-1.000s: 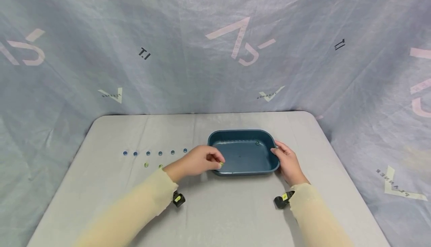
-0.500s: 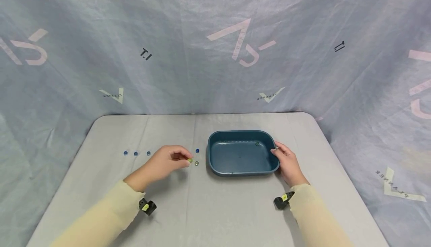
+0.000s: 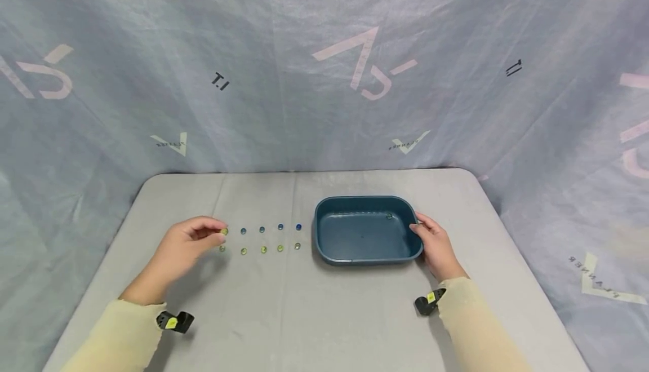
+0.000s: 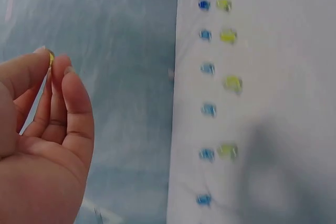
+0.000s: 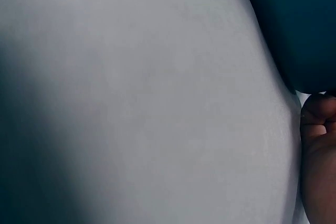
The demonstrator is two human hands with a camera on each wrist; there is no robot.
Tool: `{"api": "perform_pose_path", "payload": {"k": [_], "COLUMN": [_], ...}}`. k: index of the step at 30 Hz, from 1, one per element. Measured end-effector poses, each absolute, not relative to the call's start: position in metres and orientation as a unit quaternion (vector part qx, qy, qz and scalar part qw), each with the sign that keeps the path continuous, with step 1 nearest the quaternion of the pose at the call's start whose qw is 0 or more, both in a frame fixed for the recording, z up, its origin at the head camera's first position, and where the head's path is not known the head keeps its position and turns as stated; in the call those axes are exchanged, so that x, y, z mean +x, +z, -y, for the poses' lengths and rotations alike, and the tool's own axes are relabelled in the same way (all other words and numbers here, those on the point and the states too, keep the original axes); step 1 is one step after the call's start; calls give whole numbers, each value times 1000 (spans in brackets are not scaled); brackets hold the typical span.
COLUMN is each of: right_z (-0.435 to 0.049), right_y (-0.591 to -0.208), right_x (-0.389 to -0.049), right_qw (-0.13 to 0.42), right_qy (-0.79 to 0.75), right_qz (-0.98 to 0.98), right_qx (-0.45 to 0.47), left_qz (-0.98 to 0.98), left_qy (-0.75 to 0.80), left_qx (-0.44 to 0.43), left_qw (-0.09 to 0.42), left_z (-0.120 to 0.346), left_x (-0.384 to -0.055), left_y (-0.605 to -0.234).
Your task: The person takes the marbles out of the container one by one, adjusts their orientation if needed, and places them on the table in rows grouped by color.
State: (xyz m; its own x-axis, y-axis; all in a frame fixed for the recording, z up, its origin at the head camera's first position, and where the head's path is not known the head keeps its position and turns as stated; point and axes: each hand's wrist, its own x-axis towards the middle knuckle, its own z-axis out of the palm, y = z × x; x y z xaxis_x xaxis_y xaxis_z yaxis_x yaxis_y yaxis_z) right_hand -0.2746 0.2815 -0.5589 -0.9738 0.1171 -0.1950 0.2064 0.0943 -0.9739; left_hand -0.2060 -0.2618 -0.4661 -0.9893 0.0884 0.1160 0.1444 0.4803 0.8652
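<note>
My left hand (image 3: 185, 245) pinches a small yellow-green glass marble (image 4: 51, 57) between thumb and fingertips, above the left part of two rows of marbles. Blue marbles (image 3: 262, 229) form the far row, and its left end is hidden behind the hand in the head view. Yellow-green marbles (image 3: 263, 249) make up the near row, with a paler one (image 3: 297, 246) at its right end. With thumb inside and fingers outside, my right hand (image 3: 437, 246) grips the right wall of a dark teal plastic bin (image 3: 367, 261). One small greenish marble (image 3: 389, 216) lies in the bin's far right corner.
Everything stands on a table with a pale grey cover (image 3: 324, 315). A grey printed curtain (image 3: 284, 79) hangs behind the table and along its sides. The bin sits just right of the two rows.
My left hand has moved left from the bin's near left corner, across the rows, to their left part. More yellow-green marbles now show in the near row. The right hand stays on the bin.
</note>
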Motion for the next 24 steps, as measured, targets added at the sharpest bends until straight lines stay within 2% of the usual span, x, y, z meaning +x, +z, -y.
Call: {"api": "perform_pose_path", "payload": {"k": [13,20,24], "right_z": [-282,-281,-281], "right_y": [-556,-555,-556], "right_x": [-274,-272,-273], "right_qw": [36,40,38], "right_qy": [-660,-664,-663], "right_qz": [-742,-738,-739], "right_qx": [110,112,110], "left_qz": [886,893,895], "left_qy": [-458,-441,-437], "left_qx": [34,44,47], "left_qw": [73,84,74], "left_z": [307,313,315], "left_x": [-192,-196,-201], "left_y": [-483,-498,-511]}}
